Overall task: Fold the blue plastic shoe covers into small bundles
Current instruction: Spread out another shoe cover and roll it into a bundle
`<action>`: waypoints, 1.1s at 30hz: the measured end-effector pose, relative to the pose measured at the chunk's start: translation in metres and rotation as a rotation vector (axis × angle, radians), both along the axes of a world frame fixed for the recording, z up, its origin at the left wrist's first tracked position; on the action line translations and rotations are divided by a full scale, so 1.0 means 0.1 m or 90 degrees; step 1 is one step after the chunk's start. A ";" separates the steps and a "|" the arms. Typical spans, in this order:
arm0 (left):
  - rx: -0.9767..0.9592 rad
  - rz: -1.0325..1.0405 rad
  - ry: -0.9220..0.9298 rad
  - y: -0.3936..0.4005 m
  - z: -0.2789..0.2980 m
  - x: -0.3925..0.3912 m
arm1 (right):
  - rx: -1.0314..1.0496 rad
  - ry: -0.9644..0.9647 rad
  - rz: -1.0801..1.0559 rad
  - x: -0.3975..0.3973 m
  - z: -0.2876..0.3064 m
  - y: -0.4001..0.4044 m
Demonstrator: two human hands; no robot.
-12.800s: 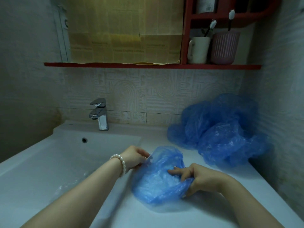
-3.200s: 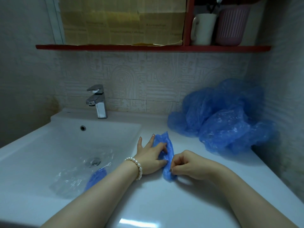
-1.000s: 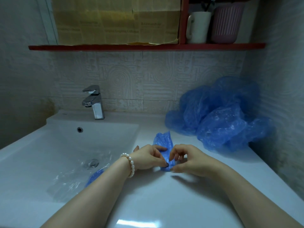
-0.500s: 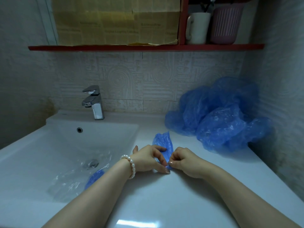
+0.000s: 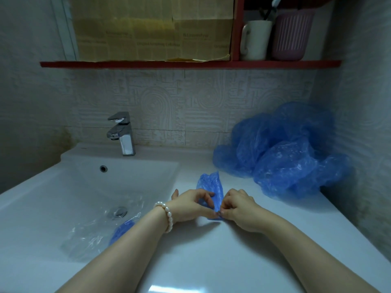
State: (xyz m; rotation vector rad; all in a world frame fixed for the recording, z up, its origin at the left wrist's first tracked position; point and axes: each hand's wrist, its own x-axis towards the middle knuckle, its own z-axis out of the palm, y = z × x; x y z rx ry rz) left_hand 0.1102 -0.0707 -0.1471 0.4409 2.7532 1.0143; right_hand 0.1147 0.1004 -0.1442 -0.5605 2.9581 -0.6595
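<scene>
The shoe cover [image 5: 211,183] in hand lay on the white countertop [image 5: 211,250] just right of the basin [image 5: 88,187], already narrowed to a slim strip running away from the person; its near end was caught between both hands, its far end free and puffed up slightly off the surface. The left hand [image 5: 190,205], a pearl bracelet [image 5: 166,215] at its wrist, had thumb and forefinger closed on the near edge of the strip; the right hand [image 5: 239,208] pinched the same end from the other side, fingertips [image 5: 222,212] of the two hands all but touching. The plastic looked thin, crinkled and nearly weightless; it would likely spring open once released, slide easily on the glossy counter, and tear only if pulled hard; so the sensible hold seemed to be at the folded end, pressing the layers flat while rolling or folding away from the body; a grip at the loose far end would probably let trapped air balloon it out again. A loose heap of unfolded covers [image 5: 279,151] sat well apart against the back right corner; a blue bundle [image 5: 121,230] lay in the basin beside a clear plastic bag [image 5: 95,235], near the drain [image 5: 118,212]; whether that bundle was inside the bag could not be told.
</scene>
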 end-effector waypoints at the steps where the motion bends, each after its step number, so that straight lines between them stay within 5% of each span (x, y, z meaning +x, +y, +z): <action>1: -0.010 0.001 0.009 0.01 -0.01 0.01 | -0.008 -0.019 -0.013 0.00 0.00 0.00; 10: -0.021 -0.005 0.006 0.02 0.02 0.00 | -0.151 0.042 0.017 0.04 0.02 0.05; 16: -0.035 -0.006 0.007 0.03 0.02 0.00 | -0.054 0.119 0.029 0.04 0.00 0.05; 33: -0.030 0.020 0.039 0.04 -0.02 0.01 | -0.053 0.033 -0.118 -0.03 -0.07 -0.05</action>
